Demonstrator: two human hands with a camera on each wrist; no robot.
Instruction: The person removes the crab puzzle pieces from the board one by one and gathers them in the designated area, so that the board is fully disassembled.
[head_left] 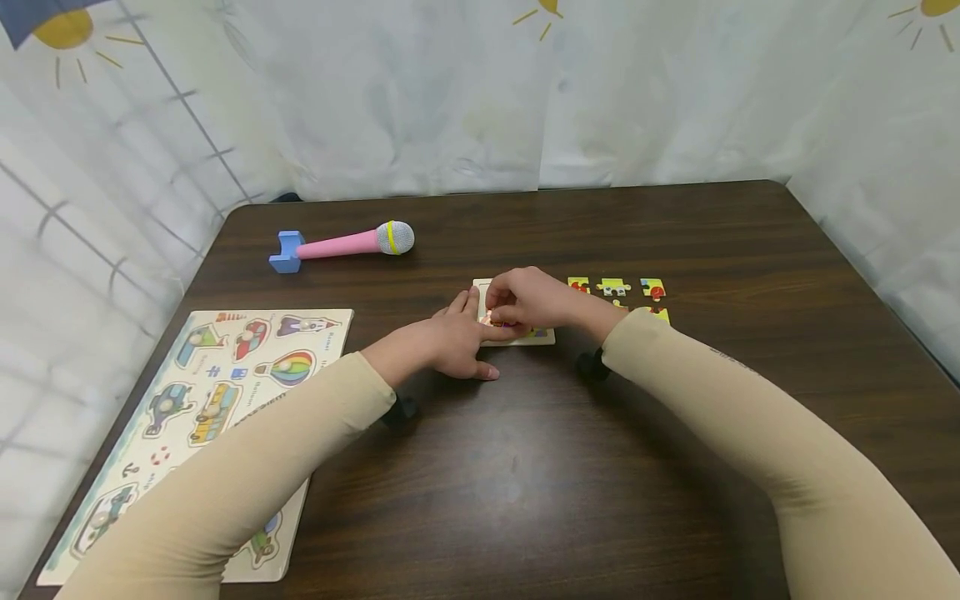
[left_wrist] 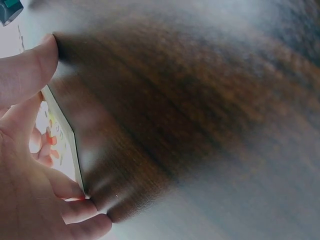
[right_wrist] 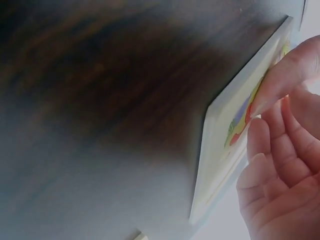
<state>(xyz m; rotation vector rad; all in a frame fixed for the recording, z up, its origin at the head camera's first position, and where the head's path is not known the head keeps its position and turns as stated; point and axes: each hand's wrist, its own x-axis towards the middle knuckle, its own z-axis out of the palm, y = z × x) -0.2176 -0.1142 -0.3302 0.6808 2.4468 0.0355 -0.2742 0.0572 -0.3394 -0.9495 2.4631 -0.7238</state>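
Puzzle board (right_wrist: 212, 160): one, small, flat, cream-rimmed, lying on the middle of the counter (head_left: 525, 475), partly covered by my hands. Red, yellow, green and purple show inside the rim. Material looks like thin wood or stiff card; I judge it light, rigid and quick to slide if pushed. Best held by the rim, pressed down from the side, off the picture.

Left hand (head_left: 453, 342): mine, fingers extended and spread. Forefinger reaches over the near side of the board, other fingertips sit at its left edge, thumb rests out on the counter.

Right hand (head_left: 543, 298): mine, thumb and forefinger curled together over the board, pinching a puzzle piece (head_left: 488, 318). My fingers hide most of it; whether it sits in its place I cannot tell.

Loose pieces (head_left: 613, 287): several, yellow with red and other marks, just right of the board, some behind my right wrist. Likely light, stiff and thin, with tabs that could bend or chip; best taken by opposite edges, with fingertips.

Toy microphone (head_left: 341, 245): one, pink handle, lying towards the far left.

Picture board (head_left: 247, 375): one, larger, vehicle pictures, at left, partly behind my sleeve.
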